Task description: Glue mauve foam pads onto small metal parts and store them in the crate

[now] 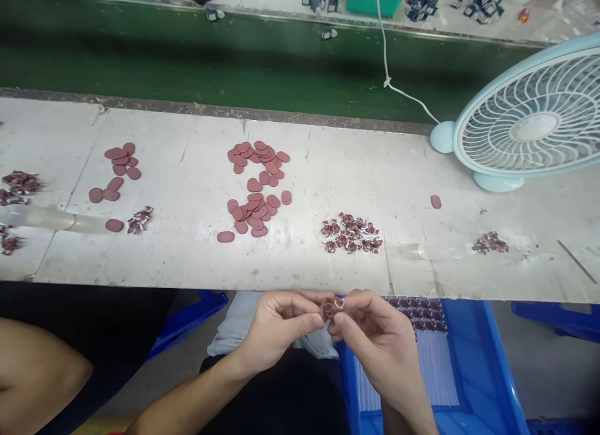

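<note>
In front of the table edge, my left hand (274, 329) pinches a reddish-brown oval base (325, 310) between thumb and fingers. My right hand (382, 338) meets it there, fingertips closed on a small brown figure with a white and orange part (338, 305). The figure touches the base; whether they are joined I cannot tell. Just beyond my hands on the table lies a pile of similar small figures (351, 234). Farther left is a spread of loose oval bases (255, 207).
Below my right hand is a blue bin (482, 354) with rows of brown pieces (422, 313) on a pale ribbed sheet. A light-blue fan (529, 122) stands at the right. Beyond the green strip, a second table carries a green basket (375, 2). Another person's arm (37, 372) is at left.
</note>
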`<action>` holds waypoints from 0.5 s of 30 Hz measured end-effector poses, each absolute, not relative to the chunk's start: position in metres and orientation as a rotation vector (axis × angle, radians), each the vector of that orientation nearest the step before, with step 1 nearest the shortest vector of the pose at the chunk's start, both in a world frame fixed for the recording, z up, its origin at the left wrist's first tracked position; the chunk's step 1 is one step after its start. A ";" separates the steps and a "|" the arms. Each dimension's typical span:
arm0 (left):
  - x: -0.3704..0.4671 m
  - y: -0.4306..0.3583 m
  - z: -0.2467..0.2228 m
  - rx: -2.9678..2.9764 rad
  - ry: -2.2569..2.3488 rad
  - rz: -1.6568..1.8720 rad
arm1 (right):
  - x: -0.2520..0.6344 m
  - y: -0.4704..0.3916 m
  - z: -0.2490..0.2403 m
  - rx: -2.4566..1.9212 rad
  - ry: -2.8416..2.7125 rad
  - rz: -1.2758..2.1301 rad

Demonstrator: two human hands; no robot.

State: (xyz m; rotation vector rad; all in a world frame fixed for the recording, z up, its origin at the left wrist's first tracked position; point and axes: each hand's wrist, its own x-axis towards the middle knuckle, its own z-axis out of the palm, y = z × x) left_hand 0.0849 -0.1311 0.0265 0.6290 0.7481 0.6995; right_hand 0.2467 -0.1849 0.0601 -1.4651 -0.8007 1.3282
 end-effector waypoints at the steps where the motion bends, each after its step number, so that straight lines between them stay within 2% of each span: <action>1: 0.085 -0.131 0.026 0.633 0.751 0.694 | 0.247 -0.186 0.061 -1.482 -0.818 1.312; 15: 0.086 -0.132 0.030 0.692 0.807 0.715 | 0.237 -0.189 0.054 -1.428 -0.729 1.282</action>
